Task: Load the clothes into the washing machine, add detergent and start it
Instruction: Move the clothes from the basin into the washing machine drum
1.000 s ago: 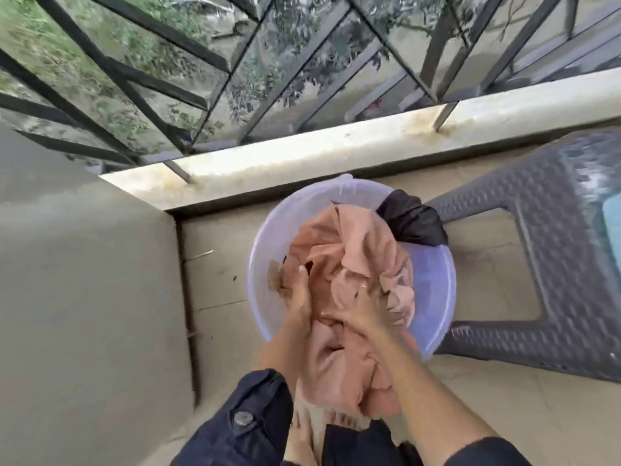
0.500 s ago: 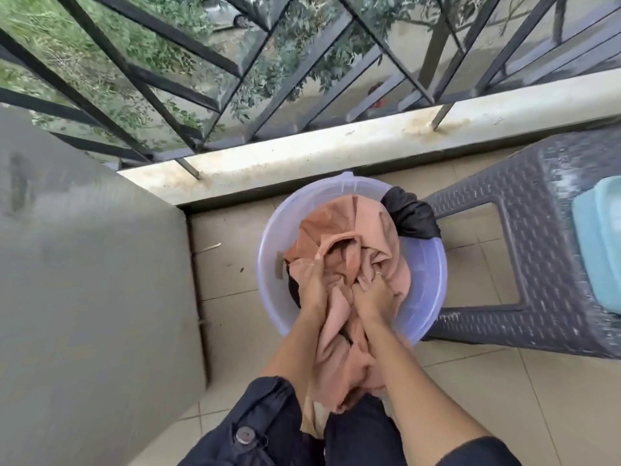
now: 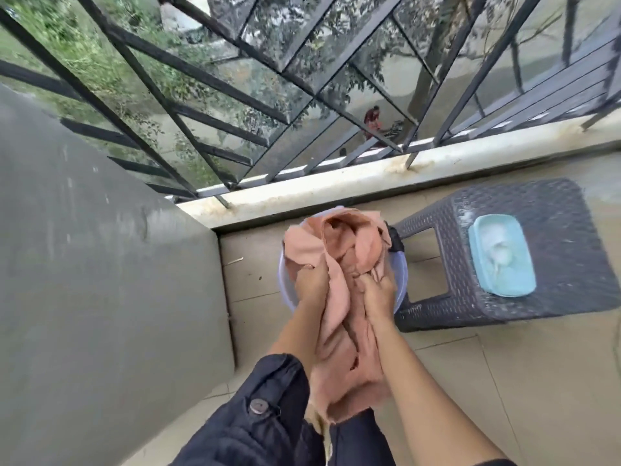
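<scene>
Left hand (image 3: 311, 284): its fingers are curled round a fold on the left side of the peach cloth, gripping it above the basin.
Right hand (image 3: 379, 290): its fingers are curled into the right side of the same cloth and hold it tight, level with the left hand and close beside it.
Peach cloth (image 3: 339, 243): bunched and held up by both hands. Its upper folds lie over the basin, and its lower part hangs between the forearms down to the dark clothing (image 3: 268, 418) at the near edge.
Basin (image 3: 283, 274): pale translucent plastic standing on the tiled floor (image 3: 504, 381), just near the ledge. The cloth hides most of it.
Black garment (image 3: 397, 243): only a small part shows, at the basin's far right rim next to the stool.
Stool (image 3: 524, 210): dark woven plastic, standing just right of the basin.
Teal tub (image 3: 500, 255): open, lying on the stool's top, with something whitish inside.
Ledge (image 3: 336, 185): pale and stained, running along the far side of the floor under a dark metal railing (image 3: 235, 95).
Wall (image 3: 84, 264): plain grey, filling the left side.
</scene>
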A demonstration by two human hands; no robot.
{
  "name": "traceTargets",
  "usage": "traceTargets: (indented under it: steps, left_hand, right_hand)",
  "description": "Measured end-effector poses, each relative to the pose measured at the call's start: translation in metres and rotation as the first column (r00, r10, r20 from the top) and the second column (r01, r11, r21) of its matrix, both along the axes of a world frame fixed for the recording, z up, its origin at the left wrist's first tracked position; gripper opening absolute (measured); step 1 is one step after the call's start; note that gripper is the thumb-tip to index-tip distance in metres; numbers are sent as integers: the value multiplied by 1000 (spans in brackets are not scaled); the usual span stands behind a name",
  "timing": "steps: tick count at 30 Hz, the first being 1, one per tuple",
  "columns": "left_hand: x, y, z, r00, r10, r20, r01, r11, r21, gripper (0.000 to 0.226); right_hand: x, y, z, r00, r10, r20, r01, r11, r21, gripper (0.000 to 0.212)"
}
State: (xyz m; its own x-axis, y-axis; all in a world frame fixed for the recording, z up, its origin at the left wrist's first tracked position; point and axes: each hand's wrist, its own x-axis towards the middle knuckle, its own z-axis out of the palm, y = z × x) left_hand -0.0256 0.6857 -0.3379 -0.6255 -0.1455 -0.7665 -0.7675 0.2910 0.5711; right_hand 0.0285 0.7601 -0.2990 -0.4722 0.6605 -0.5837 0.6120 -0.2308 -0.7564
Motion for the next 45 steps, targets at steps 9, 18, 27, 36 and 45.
traceTargets:
  steps: [9, 18, 27, 36, 45]
  left_hand:
    - [-1, -10, 111, 986, 61, -154, -31, 981, 190, 33]
    - [5, -38, 238, 910, 282, -305, -274, 959, 69, 17]
    - [-10, -106, 325, 693, 556, -459, -584, 806, 94, 28]
    - [-26, -231, 394, 463, 598, -654, -692, 705, 155, 32]
    - [-28, -392, 427, 308, 565, -766, -764, 626, 155, 51]
  right_hand:
    - [-3, -11, 116, 983, 148, -108, -148, 989, 11, 23]
    - [-12, -30, 227, 932, 210, -294, -201, 978, 62, 12]
    - [-30, -86, 297, 764, 240, -598, -239, 967, 84, 45]
    - [-63, -206, 351, 527, 344, -777, -387, 911, 141, 45]
    - [-69, -375, 368, 519, 232, -823, -308, 949, 73, 24]
